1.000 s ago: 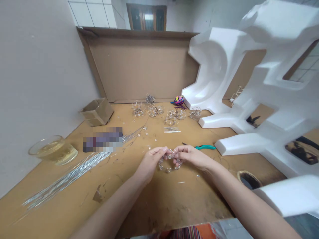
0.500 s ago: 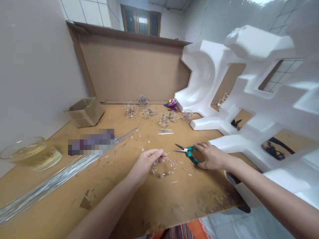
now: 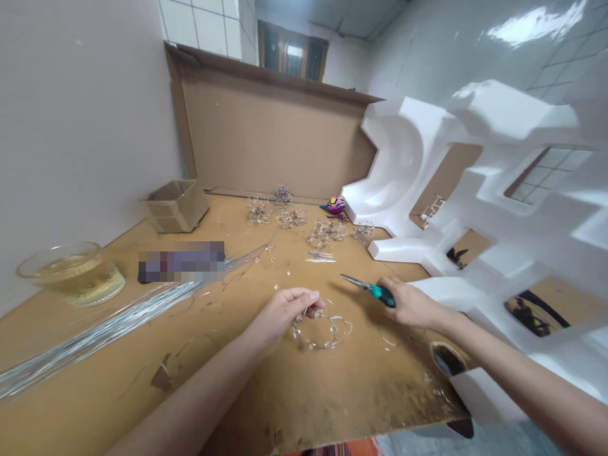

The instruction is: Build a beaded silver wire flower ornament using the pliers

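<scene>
Pliers (image 3: 381,295) lifted; white foam (image 3: 396,251) near right hand (image 3: 409,303).

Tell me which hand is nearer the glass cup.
Left. The left hand, pinching the beaded ring, is right of the glass cup, across the wire bundle; the right hand, holding the pliers, is farther right.

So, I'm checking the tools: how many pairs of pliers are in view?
1: the green-handled pliers, held in the right hand. Others may be hidden behind the white foam.
</scene>
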`<state>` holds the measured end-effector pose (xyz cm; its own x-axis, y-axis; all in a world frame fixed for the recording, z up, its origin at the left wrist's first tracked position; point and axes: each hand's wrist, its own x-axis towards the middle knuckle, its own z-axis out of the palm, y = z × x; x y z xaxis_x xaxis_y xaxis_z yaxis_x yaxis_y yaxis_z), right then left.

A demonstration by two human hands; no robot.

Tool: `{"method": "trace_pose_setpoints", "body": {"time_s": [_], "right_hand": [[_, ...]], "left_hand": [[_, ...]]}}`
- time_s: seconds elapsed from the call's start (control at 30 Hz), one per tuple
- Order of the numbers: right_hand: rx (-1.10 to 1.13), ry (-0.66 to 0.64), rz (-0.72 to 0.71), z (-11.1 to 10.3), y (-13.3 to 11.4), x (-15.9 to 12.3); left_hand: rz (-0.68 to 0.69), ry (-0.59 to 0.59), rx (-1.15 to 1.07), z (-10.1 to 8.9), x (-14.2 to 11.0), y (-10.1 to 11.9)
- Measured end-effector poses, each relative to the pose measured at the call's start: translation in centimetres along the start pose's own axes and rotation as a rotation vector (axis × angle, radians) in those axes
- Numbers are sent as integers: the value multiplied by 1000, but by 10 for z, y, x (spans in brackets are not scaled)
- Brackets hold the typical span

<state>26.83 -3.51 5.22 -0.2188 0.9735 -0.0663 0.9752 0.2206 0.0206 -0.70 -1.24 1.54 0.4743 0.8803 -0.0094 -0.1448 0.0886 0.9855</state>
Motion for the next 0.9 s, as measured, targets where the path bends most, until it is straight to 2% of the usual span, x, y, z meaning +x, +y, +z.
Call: {"method": "trace_pose_setpoints", "body": {"time_s": [0.1, 0.2, 0.27, 0.47, 0.9], "right_hand": [[244, -30, -136, -31, 0, -18], [228, -27, -294, -55, -13, -35], [145, -26, -328, -63, -23, -41], [-20, -36, -358, -66, -33, -40], [0, -51, -339, -67, -33, -44]], "left_hand": [[24, -23, 10, 0, -1, 1], [38, -69, 10, 1, -1, 2], [28, -103, 15, 2, -1, 3], [47, -160, 54, 3, -2, 5], [44, -192, 130, 5, -3, 10]]}}
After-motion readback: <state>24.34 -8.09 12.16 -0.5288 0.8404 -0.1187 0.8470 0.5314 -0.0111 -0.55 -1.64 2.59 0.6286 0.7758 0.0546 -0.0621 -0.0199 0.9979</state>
